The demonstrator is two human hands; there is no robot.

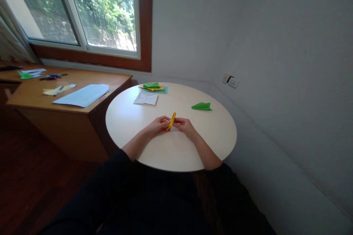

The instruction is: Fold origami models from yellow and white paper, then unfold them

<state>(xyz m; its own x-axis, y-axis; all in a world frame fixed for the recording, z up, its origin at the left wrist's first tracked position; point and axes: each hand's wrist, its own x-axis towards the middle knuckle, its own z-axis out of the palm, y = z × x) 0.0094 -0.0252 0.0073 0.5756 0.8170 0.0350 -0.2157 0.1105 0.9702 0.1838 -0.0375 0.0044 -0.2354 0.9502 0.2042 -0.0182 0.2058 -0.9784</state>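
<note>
Around my grip the tabletop (129,117) lies bare. Beyond it sit white paper (146,98) and a green fold (202,106).

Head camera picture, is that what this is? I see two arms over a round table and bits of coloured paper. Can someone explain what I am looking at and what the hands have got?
Yes. There is no machine here: the camera sits on a person's head and looks forward and down, so the two bare arms at the bottom are that person's own. The left hand and right hand meet over the round white table and together pinch a narrow folded yellow paper, held edge-up between the fingers.

Further back on the table lie a folded green paper, a white folded sheet, and a small stack of green, yellow and teal papers. To the left stands a wooden desk with a pale blue sheet and some pens, under a window.
</note>
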